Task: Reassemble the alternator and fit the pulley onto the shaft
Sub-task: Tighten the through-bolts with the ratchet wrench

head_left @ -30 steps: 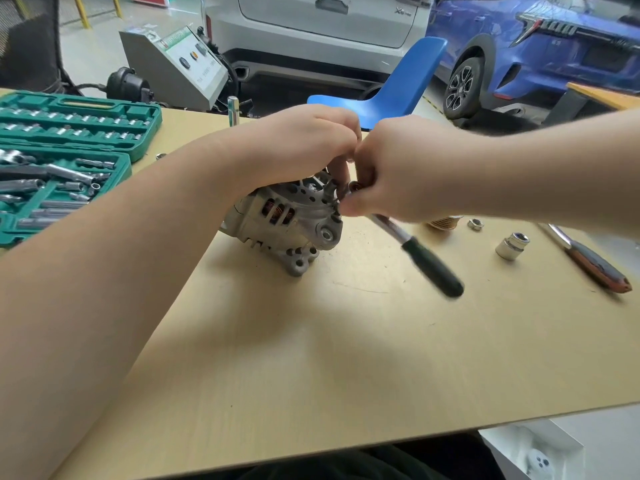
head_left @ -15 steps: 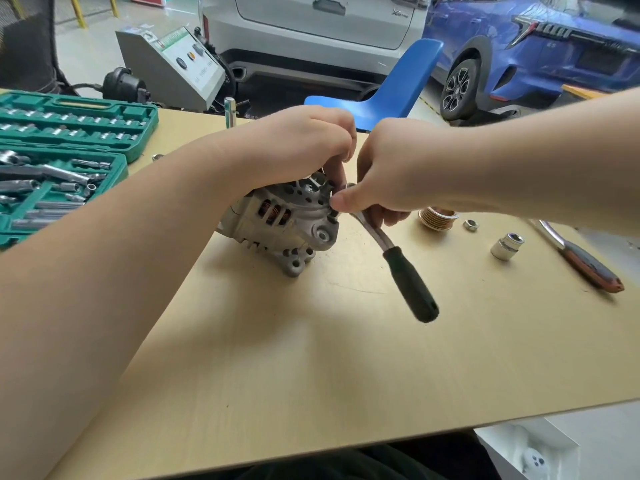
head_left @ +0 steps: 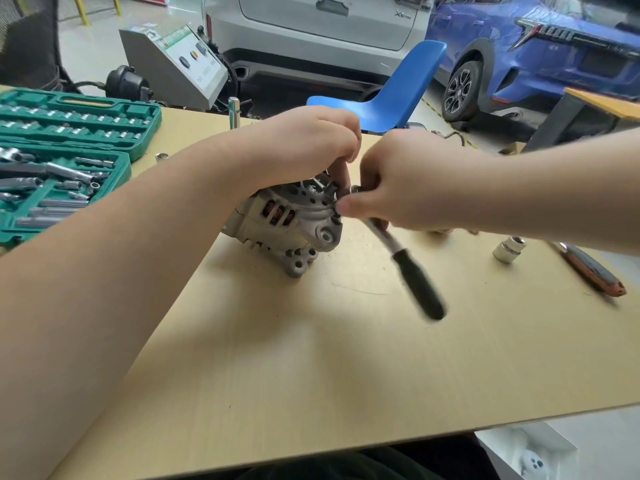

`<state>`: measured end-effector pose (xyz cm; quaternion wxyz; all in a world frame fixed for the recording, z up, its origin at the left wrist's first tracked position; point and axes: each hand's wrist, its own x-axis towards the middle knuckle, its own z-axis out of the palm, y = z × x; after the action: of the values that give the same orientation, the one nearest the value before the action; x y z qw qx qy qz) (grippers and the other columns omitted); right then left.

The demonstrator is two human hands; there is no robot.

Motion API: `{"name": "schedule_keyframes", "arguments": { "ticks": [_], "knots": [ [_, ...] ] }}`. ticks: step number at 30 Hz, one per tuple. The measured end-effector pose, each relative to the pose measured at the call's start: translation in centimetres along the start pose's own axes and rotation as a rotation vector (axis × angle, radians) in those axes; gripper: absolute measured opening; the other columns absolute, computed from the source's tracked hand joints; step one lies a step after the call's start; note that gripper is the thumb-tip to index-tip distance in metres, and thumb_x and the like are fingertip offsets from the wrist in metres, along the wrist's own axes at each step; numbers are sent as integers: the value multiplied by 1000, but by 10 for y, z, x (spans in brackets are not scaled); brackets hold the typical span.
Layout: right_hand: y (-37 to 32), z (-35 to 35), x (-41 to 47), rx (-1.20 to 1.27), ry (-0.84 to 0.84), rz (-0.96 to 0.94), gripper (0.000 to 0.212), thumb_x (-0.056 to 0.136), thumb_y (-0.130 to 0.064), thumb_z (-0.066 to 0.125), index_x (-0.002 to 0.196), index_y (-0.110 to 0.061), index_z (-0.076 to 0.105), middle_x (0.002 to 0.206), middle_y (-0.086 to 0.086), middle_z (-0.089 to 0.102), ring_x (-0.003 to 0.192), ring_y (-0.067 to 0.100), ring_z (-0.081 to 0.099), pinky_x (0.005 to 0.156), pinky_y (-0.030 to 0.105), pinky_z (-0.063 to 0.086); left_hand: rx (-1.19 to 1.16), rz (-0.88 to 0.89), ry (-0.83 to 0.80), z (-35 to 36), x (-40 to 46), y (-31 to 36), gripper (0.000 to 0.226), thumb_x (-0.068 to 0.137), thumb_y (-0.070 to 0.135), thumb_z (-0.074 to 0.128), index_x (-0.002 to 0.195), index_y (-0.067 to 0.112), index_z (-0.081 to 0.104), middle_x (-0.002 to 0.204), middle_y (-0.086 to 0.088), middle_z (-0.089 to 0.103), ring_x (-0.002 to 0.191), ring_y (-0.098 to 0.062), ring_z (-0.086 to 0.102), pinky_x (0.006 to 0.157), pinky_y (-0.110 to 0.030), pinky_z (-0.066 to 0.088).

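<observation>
A grey cast alternator [head_left: 287,223] with copper windings showing through its slots lies on the wooden table [head_left: 311,358]. My left hand [head_left: 304,143] grips its top from above. My right hand [head_left: 398,181] pinches the head of a ratchet wrench [head_left: 408,268] against the alternator's right face. The wrench's black handle hangs down to the right and is blurred. My right hand and forearm hide the pulley; only a sliver of metal shows beneath the arm.
An open green socket case [head_left: 69,157] fills the left of the table. A loose socket [head_left: 509,249] and an orange-handled tool [head_left: 592,271] lie at the right. A metal post [head_left: 234,112] stands behind the alternator, a blue chair [head_left: 391,95] beyond the table.
The wrench handle swung down and left, then back a little to the right. My right forearm now covers the pulley and nut that showed half a second ago. My left hand stays on the alternator.
</observation>
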<state>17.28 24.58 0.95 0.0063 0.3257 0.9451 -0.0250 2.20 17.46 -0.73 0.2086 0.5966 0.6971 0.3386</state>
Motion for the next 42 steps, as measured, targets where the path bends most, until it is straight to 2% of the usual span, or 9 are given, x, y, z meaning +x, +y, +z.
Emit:
{"name": "schedule_keyframes", "arguments": {
  "ticks": [3,8,11,19,22,28,32,36,42],
  "knots": [
    [-9,-4,-1,123,-57,122,40,89,-57,73,71,-21,69,53,-6,69,50,13,68,42,22,40,15,-2,-8,1,0,0,24,94,16,47,85,29,65,77,21,74,61,12,59,64,-30,38],
    [11,-4,-8,-548,114,-552,22,102,-33,65,101,-11,60,77,3,60,74,28,58,65,41,49,12,5,4,0,1,-2,23,91,19,51,78,31,66,68,21,62,65,0,53,68,-33,38],
    [20,-7,-2,-619,220,-867,16,99,-16,68,91,-5,59,79,11,64,85,36,60,82,48,52,12,18,9,1,2,-2,20,91,18,52,78,27,64,73,14,58,67,-3,50,67,-32,38],
    [-6,0,-1,71,7,75,44,92,-60,67,71,-21,68,53,-6,68,48,9,62,45,23,34,-6,2,-7,0,2,-3,22,91,17,48,82,29,65,77,19,75,62,10,58,65,-32,38],
    [-5,-1,-5,-191,12,-65,39,97,-53,66,78,-19,60,57,-2,58,54,17,55,46,29,32,-12,0,-1,0,3,-4,22,90,19,51,79,29,66,75,22,72,65,6,57,66,-33,38],
    [20,-8,-3,-652,235,-876,16,100,-13,67,90,-2,59,76,14,64,80,37,61,81,49,56,23,-6,14,1,6,-4,20,89,22,53,75,30,65,65,20,60,60,3,51,64,-32,36],
    [12,1,-4,-460,99,-379,30,104,-44,57,102,-15,57,73,-1,55,69,27,55,59,38,45,21,-8,19,1,5,-5,20,91,21,49,82,30,65,72,16,68,64,3,57,63,-31,39],
    [0,4,0,-59,1,27,48,94,-62,63,77,-18,71,58,-4,68,53,14,62,48,26,35,6,-6,-2,0,5,-4,20,91,19,50,82,30,64,71,25,70,56,11,56,62,-31,40],
    [-2,-2,-8,-298,35,-194,35,99,-51,65,77,-28,50,67,-5,51,61,13,47,50,30,29,8,-6,-6,0,4,-5,22,93,21,49,82,30,67,75,20,71,75,-2,60,69,-34,41]
  ]
}}
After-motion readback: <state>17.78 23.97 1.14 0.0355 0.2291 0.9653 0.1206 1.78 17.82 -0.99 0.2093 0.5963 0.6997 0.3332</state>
